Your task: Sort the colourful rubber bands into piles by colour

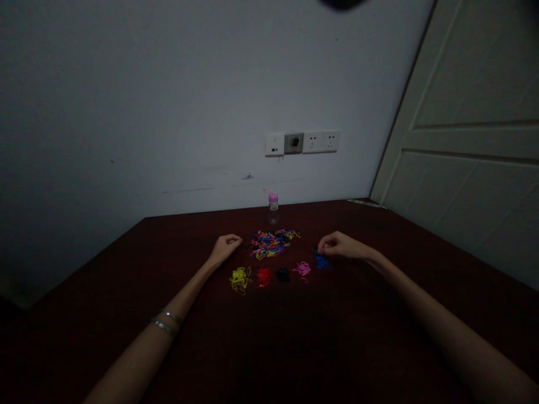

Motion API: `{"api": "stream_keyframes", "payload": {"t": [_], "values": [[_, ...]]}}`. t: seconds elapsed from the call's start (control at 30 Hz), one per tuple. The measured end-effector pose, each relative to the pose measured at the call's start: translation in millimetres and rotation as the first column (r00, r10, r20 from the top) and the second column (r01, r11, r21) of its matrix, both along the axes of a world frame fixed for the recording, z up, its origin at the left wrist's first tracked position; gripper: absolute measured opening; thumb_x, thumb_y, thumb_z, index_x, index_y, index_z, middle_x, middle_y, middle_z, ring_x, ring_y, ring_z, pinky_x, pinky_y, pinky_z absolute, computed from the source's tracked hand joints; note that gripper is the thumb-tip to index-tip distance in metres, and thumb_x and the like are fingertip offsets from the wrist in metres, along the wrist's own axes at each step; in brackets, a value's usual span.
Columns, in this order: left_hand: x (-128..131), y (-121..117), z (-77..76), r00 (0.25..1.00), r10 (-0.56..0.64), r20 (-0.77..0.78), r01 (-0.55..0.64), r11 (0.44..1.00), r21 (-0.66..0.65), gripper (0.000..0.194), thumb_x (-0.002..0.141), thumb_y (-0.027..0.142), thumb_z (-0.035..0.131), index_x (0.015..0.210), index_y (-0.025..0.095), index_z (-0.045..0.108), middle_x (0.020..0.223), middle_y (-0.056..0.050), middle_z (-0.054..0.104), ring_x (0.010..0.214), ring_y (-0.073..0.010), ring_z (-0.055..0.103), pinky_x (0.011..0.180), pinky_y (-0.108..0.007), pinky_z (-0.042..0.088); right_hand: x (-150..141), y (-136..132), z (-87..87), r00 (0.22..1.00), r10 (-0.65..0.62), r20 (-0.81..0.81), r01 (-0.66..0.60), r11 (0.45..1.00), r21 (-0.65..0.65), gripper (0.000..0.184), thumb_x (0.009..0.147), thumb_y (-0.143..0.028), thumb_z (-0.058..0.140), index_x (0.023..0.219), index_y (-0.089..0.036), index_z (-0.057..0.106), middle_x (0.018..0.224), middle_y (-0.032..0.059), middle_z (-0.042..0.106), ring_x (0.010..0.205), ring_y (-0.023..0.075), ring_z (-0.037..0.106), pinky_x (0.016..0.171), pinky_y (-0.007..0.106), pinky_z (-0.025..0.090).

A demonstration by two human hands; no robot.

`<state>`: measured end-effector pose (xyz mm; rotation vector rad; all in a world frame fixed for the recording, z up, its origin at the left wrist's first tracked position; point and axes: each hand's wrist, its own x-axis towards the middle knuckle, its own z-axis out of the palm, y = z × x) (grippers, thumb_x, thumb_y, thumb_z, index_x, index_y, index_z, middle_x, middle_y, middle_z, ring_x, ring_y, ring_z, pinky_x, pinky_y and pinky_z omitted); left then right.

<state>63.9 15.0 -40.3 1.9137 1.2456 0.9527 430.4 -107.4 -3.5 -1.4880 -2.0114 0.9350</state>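
A mixed pile of small coloured rubber bands (269, 245) lies on the dark red table. My left hand (226, 247) rests just left of that pile, its fingers curled and closed; whatever they hold, if anything, is hidden. On the right, my right hand (337, 245) is closed in a pinch over the far edge of a blue rubber band pile (323, 262). What sits between its fingertips is too small to make out. Nearer to me are separate piles of yellow rubber bands (240, 280), red rubber bands (264, 276), black rubber bands (283, 274) and pink rubber bands (303, 269).
Behind the mixed pile stands a small clear bottle (273, 216) with a pink cap and strap. The table (269, 348) meets a wall with a row of sockets (311, 142). A pale panelled door (471, 168) borders the right side. The light is dim.
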Motion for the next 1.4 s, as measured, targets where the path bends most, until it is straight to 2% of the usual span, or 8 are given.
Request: {"api": "stream_keyframes", "payload": {"t": [0.1,0.23,0.37,0.5,0.7,1.0,1.2,1.4], "values": [[-1.4,2.4,-2.8,1.0,-0.007,0.017,0.007,1.0,0.008,0.037,0.063,0.038,0.057,0.087,0.01,0.063,0.046,0.005,0.043,0.043,-0.0078,0.036,0.043,-0.019,0.024,7.4,-3.3,-2.6,0.998,0.058,0.032,-0.055,0.994,-0.094,0.021,0.066,-0.029,0.055,0.074,-0.012,0.064,0.06,0.0008,0.055,0.05,0.008,0.043,0.045,0.02,0.033],[-3.0,3.2,-3.4,0.998,-0.041,-0.052,0.042,0.999,0.029,0.037,0.063,0.037,0.057,0.088,0.01,0.064,0.045,0.006,0.04,0.043,-0.0074,0.033,0.044,-0.019,0.023,9.4,-4.1,-4.2,0.999,0.05,0.019,-0.048,0.991,-0.123,0.02,0.066,-0.029,0.055,0.075,-0.013,0.064,0.062,0.0008,0.056,0.05,0.0078,0.043,0.045,0.02,0.033],[-3.8,3.7,-3.2,0.982,-0.066,-0.177,0.081,0.994,0.077,0.038,0.065,0.035,0.055,0.093,0.011,0.066,0.047,0.005,0.041,0.045,-0.0081,0.035,0.045,-0.02,0.025,11.1,-2.4,-8.3,0.998,-0.036,-0.046,0.03,0.993,-0.117,0.022,0.067,-0.033,0.056,0.075,-0.014,0.063,0.064,0.0019,0.057,0.053,0.0097,0.047,0.044,0.02,0.035],[-4.7,3.5,-2.6,0.957,-0.061,-0.283,0.104,0.985,0.139,0.037,0.068,0.033,0.053,0.095,0.012,0.068,0.052,0.002,0.049,0.05,-0.0099,0.041,0.049,-0.02,0.028,13.9,1.1,-17.4,0.982,-0.133,-0.133,0.12,0.987,-0.104,0.025,0.066,-0.037,0.057,0.073,-0.014,0.061,0.062,0.0015,0.055,0.052,0.01,0.048,0.041,0.019,0.035],[-5.1,4.3,-3.2,0.952,-0.062,-0.301,0.117,0.979,0.168,0.031,0.071,0.032,0.052,0.085,0.012,0.069,0.058,-0.001,0.057,0.054,-0.011,0.044,0.052,-0.021,0.032,12.8,1.4,-21.8,0.928,-0.281,-0.245,0.262,0.959,-0.108,0.024,0.064,-0.037,0.055,0.072,-0.015,0.06,0.053,-0.0015,0.049,0.045,0.0083,0.044,0.04,0.02,0.032],[-3.6,2.4,-2.2,0.952,-0.036,-0.305,0.104,0.972,0.21,0.022,0.072,0.03,0.051,0.075,0.013,0.066,0.062,-0.001,0.058,0.057,-0.0121,0.048,0.055,-0.022,0.034,13.3,3.8,-24.4,0.895,-0.331,-0.301,0.313,0.944,-0.107,0.025,0.063,-0.037,0.056,0.071,-0.014,0.061,0.053,-0.0013,0.05,0.044,0.0084,0.043,0.04,0.021,0.032],[2.4,-3.5,10.5,0.979,-0.075,-0.188,0.11,0.977,0.182,0.023,0.072,0.032,0.051,0.074,0.012,0.063,0.065,-0.002,0.06,0.058,-0.0116,0.049,0.056,-0.022,0.036,15.7,6.3,-28.7,0.885,-0.323,-0.336,0.311,0.946,-0.092,0.024,0.063,-0.037,0.057,0.071,-0.014,0.06,0.054,-0.0012,0.051,0.045,0.0081,0.043,0.04,0.02,0.032],[30.1,-29.1,42.7,0.978,-0.193,-0.072,0.204,0.96,0.194,0.023,0.074,0.034,0.053,0.077,0.013,0.062,0.069,-0.003,0.06,0.061,-0.0109,0.05,0.058,-0.022,0.037,19.5,8.9,-32.6,0.889,-0.316,-0.33,0.306,0.948,-0.083,0.025,0.064,-0.037,0.057,0.073,-0.014,0.061,0.056,-0.0006,0.052,0.047,0.0088,0.045,0.04,0.02,0.033]]}}
